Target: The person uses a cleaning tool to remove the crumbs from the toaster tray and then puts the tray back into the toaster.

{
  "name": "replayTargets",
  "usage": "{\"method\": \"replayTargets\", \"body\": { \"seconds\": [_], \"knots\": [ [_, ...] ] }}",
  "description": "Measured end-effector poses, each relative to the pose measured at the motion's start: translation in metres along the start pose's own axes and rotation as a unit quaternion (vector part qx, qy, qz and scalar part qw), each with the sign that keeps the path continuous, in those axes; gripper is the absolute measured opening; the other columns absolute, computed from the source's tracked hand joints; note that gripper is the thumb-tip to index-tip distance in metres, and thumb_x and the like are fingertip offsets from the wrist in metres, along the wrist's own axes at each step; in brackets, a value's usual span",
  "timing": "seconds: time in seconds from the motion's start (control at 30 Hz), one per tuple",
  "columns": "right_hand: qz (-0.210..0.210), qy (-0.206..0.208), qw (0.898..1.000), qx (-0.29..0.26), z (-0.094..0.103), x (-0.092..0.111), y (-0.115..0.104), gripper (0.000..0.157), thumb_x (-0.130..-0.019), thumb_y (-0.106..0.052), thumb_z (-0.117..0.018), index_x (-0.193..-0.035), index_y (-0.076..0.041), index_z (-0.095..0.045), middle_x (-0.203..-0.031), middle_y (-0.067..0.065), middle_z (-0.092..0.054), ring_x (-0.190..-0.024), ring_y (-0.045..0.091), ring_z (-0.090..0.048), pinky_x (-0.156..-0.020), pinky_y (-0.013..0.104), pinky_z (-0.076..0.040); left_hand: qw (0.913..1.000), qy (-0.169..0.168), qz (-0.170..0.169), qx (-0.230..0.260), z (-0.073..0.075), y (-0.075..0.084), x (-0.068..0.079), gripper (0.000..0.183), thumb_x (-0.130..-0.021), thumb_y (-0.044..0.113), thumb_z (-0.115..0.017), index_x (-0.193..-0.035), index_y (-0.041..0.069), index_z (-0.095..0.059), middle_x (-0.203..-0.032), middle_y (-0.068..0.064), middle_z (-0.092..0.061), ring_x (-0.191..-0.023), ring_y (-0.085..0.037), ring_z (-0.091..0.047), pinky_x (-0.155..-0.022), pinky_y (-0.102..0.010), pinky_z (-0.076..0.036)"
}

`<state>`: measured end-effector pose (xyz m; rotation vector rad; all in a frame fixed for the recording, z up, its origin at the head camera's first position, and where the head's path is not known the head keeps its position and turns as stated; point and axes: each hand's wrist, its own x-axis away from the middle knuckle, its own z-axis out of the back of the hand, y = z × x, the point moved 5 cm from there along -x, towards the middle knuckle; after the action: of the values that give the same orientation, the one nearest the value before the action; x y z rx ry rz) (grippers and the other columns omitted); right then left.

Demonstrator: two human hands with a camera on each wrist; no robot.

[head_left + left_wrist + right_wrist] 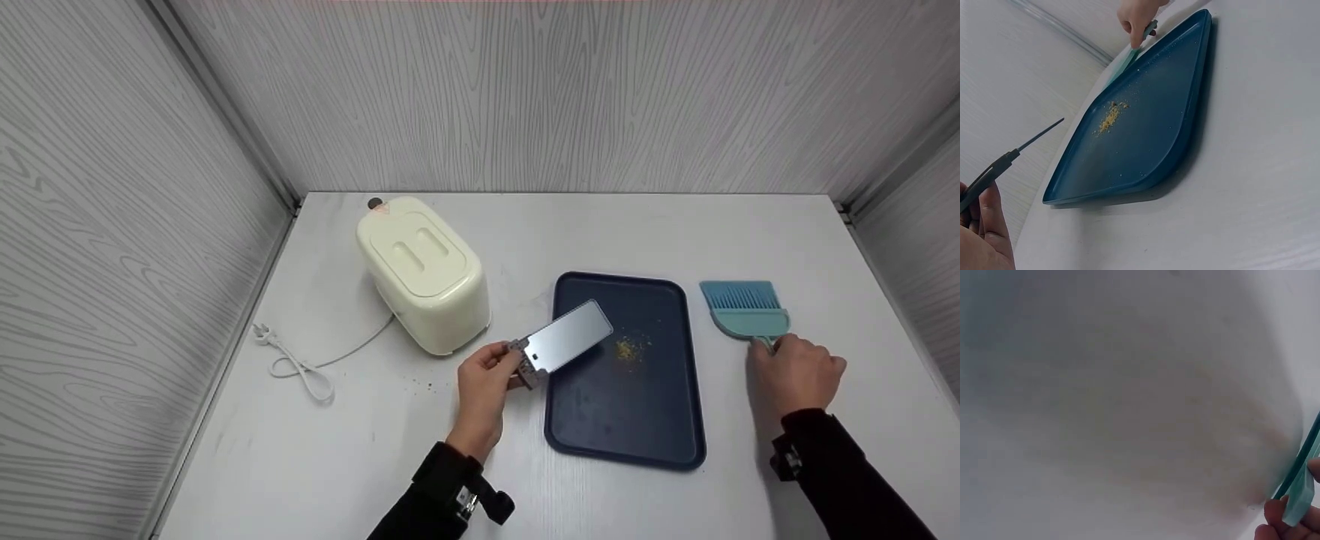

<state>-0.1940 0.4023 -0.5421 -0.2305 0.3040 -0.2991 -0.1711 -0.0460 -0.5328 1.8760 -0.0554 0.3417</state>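
Note:
My left hand [482, 394] pinches the dark end of a flat, shiny metal crumb tray [568, 336], tilted over the left edge of a navy serving tray [622, 420]. In the left wrist view this crumb tray [1041, 134] appears edge-on, clear of the serving tray. Yellowish crumbs [627, 349] lie in a small heap on the serving tray. At the right, my right hand [801, 375] grips the handle of a teal hand brush [746, 309], its bristles pointing away from me. The right wrist view shows fingers around the brush handle [1300, 498].
A cream toaster [424, 274] with a lid on top stands at the left rear. Its white cord and plug [300, 367] lie on the table to its left. A few dark specks [424, 386] are scattered in front of the toaster. Walls enclose the table at the back and sides.

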Motion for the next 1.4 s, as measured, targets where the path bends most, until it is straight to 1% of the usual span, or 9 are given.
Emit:
{"method": "replayTargets", "body": {
  "seconds": [0.17,0.43,0.6,0.77,0.97,1.07,1.17,1.27,1.4],
  "knots": [
    [-0.003,-0.002,1.000,0.003,-0.003,-0.002,0.001,0.041,-0.096,-0.020,-0.063,-0.067,0.008,-0.054,-0.060,0.023,-0.051,-0.063,0.046,-0.054,-0.069,0.061,-0.040,1.0000,-0.001,-0.001,0.001,0.000,-0.001,-0.001,0.021,-0.090,0.003,-0.070,-0.108,-0.007,-0.071,-0.095,-0.014,-0.071,-0.082,-0.019,-0.069,-0.068,-0.031,-0.061],
    [0.011,-0.006,1.000,0.006,-0.004,-0.003,0.001,0.043,-0.096,-0.017,-0.059,-0.060,0.001,-0.046,-0.052,0.017,-0.045,-0.059,0.043,-0.052,-0.066,0.058,-0.038,0.9999,-0.006,-0.003,0.011,-0.002,-0.001,0.000,0.023,-0.092,0.005,-0.070,-0.110,-0.008,-0.070,-0.097,-0.014,-0.071,-0.084,-0.020,-0.070,-0.070,-0.031,-0.061],
    [0.012,-0.017,1.000,0.006,-0.005,-0.003,0.002,0.043,-0.097,-0.020,-0.059,-0.062,0.002,-0.047,-0.053,0.018,-0.047,-0.061,0.045,-0.054,-0.067,0.058,-0.038,0.9999,-0.006,-0.008,0.006,-0.002,0.000,0.000,0.023,-0.091,0.005,-0.069,-0.110,-0.008,-0.070,-0.096,-0.014,-0.071,-0.083,-0.020,-0.071,-0.069,-0.031,-0.061],
    [-0.016,-0.034,0.999,-0.005,-0.005,-0.002,0.004,0.042,-0.101,-0.026,-0.060,-0.080,0.010,-0.054,-0.065,0.025,-0.055,-0.073,0.050,-0.057,-0.072,0.061,-0.039,0.9999,-0.007,-0.009,0.008,-0.002,-0.001,-0.001,0.023,-0.091,0.005,-0.069,-0.110,-0.008,-0.070,-0.096,-0.014,-0.071,-0.083,-0.021,-0.071,-0.069,-0.032,-0.062],
    [-0.041,-0.018,0.998,-0.040,0.000,-0.004,0.002,0.049,-0.104,-0.028,-0.056,-0.115,0.019,-0.056,-0.101,0.041,-0.061,-0.096,0.058,-0.057,-0.080,0.064,-0.041,0.9999,-0.008,-0.003,0.011,-0.003,0.000,0.000,0.022,-0.091,0.004,-0.069,-0.110,-0.007,-0.070,-0.098,-0.014,-0.071,-0.085,-0.021,-0.071,-0.070,-0.032,-0.062],
    [-0.042,-0.016,0.997,-0.055,0.003,-0.007,-0.004,0.050,-0.105,-0.028,-0.055,-0.122,0.019,-0.055,-0.109,0.042,-0.060,-0.100,0.057,-0.056,-0.082,0.064,-0.040,0.9999,-0.007,-0.002,0.012,-0.004,0.000,0.000,0.022,-0.091,0.004,-0.068,-0.111,-0.008,-0.070,-0.098,-0.015,-0.070,-0.085,-0.021,-0.071,-0.071,-0.033,-0.062],
    [-0.034,-0.017,0.997,-0.072,0.006,-0.008,-0.014,0.047,-0.105,-0.027,-0.056,-0.122,0.017,-0.056,-0.110,0.040,-0.060,-0.102,0.056,-0.055,-0.083,0.064,-0.039,0.9999,-0.007,-0.003,0.011,-0.004,0.000,0.000,0.022,-0.091,0.004,-0.069,-0.111,-0.007,-0.070,-0.097,-0.014,-0.070,-0.085,-0.021,-0.071,-0.072,-0.034,-0.062],
    [-0.010,-0.010,0.996,-0.092,0.008,-0.006,-0.030,0.045,-0.105,-0.027,-0.057,-0.121,0.015,-0.059,-0.104,0.037,-0.063,-0.099,0.054,-0.055,-0.082,0.063,-0.038,0.9999,-0.007,-0.003,0.012,-0.005,-0.001,0.000,0.022,-0.091,0.004,-0.069,-0.110,-0.007,-0.070,-0.097,-0.014,-0.070,-0.086,-0.021,-0.071,-0.072,-0.034,-0.062],
    [0.044,0.029,0.991,-0.120,0.013,0.000,-0.059,0.037,-0.104,-0.023,-0.061,-0.114,0.012,-0.065,-0.091,0.030,-0.066,-0.089,0.050,-0.058,-0.078,0.060,-0.038,0.9998,-0.007,-0.001,0.018,-0.005,-0.002,-0.001,0.022,-0.092,0.004,-0.069,-0.111,-0.008,-0.069,-0.098,-0.014,-0.070,-0.086,-0.021,-0.071,-0.072,-0.033,-0.062]
  ]
}}
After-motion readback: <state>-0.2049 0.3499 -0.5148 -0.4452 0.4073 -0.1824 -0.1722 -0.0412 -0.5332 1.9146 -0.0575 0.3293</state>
